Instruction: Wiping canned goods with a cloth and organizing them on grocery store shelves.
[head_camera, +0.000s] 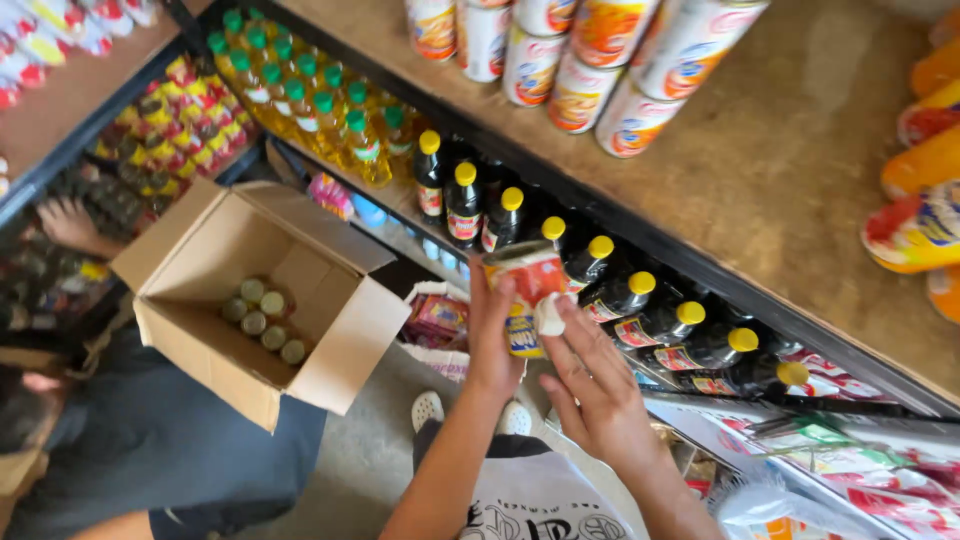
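The left hand (492, 345) is wrapping its fingers around a labelled jar (525, 300), gripping it from the side and holding it upright in front of the shelving, probably so the label faces up toward the eyes. The right hand (595, 385) is pressing a small white cloth (552, 315) against the jar's side, fingers closed lightly over the wad, which looks like the way one holds a thing steady to wipe it.

Just beyond the held jar, a row of dark bottles with yellow caps (600, 280) is standing packed along the shelf edge (700, 262), labels facing outward. Below the grip, a white shoe (427, 408) is showing on the concrete floor.

Off to the left of the grip, an open cardboard box (260, 300) is resting with its flaps spread wide, and a cluster of small jars with pale lids (265, 318) is sitting in one corner of it, the other part of the box showing bare cardboard. Another person in dark clothing (150, 440) is crouching beside the box, a hand (68, 222) reaching toward the lower shelf.

Farther out, golden bottles with green caps (310, 105) are lining a shelf, and large tins (570, 50) are stacked on the wooden top (790, 160).
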